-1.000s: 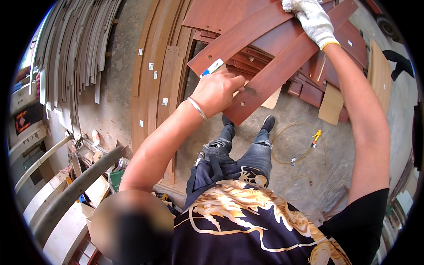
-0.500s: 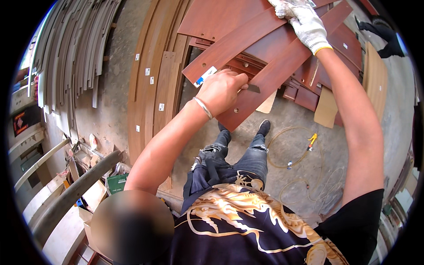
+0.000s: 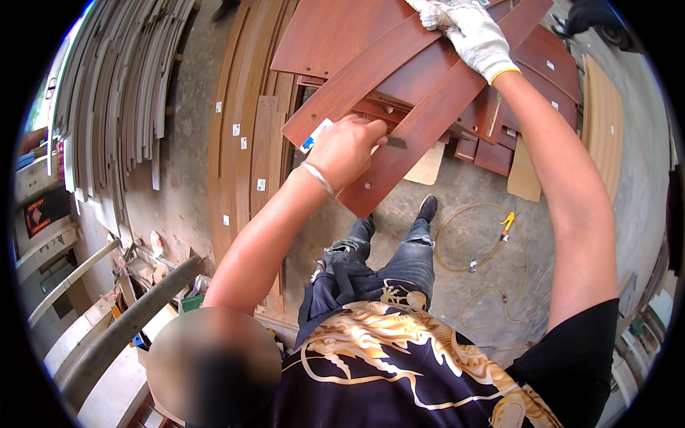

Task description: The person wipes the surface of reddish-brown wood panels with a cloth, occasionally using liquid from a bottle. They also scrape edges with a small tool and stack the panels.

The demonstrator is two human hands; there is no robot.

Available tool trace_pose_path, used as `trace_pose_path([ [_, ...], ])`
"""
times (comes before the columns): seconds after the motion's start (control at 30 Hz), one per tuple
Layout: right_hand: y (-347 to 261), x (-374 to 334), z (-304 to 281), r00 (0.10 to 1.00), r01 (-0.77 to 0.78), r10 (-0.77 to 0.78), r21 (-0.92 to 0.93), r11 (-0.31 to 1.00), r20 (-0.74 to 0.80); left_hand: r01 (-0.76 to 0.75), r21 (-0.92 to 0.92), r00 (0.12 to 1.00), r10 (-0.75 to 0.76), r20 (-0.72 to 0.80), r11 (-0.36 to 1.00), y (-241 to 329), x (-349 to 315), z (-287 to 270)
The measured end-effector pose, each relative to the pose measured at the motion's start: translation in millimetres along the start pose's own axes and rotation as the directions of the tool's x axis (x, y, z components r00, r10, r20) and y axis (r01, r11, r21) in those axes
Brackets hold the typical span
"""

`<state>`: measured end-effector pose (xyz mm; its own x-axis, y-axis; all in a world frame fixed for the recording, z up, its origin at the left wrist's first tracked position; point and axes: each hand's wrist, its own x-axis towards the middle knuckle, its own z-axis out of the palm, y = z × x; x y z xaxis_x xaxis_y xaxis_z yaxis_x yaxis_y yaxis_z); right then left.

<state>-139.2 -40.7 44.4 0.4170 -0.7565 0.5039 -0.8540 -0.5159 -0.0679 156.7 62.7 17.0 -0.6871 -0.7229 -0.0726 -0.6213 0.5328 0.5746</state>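
Note:
My left hand, bare with a metal bangle at the wrist, is closed round a small dark knife blade that sticks out to the right. Its tip lies over the face of a reddish-brown board, which has a round hole near its near end. Next to my left hand, a second reddish-brown board carries a white and blue label. My right hand, in a white knitted glove, grips the boards farther up, where they come together; its fingertips are partly hidden.
A stack of reddish-brown panels lies beneath the boards. Long brown planks run along the left, with grey strips beyond. A hose with a yellow air gun lies on the concrete at right. Another person's dark-clothed part shows at far right.
Both hands and the boards have shifted slightly left in the picture, the blade still in my left hand. The dark-clothed person at far right has moved upward in view.

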Motion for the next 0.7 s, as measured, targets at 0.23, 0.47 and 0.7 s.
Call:
trace_pose_path([
  [0.23,15,-12,20,0.997,-0.011,0.007,-0.052,0.999,-0.081,0.048,-0.025,0.999,-0.049,-0.025,0.999,3,15,8],
  [0.47,18,-12,12,0.999,-0.020,0.022,0.037,0.999,-0.047,-0.003,0.062,0.998,-0.001,0.065,0.998,1,7,1],
  [0.7,12,-5,11,0.998,0.015,-0.014,0.012,1.000,-0.063,-0.006,0.019,0.997,0.008,-0.077,1.000,8,50,16],
])
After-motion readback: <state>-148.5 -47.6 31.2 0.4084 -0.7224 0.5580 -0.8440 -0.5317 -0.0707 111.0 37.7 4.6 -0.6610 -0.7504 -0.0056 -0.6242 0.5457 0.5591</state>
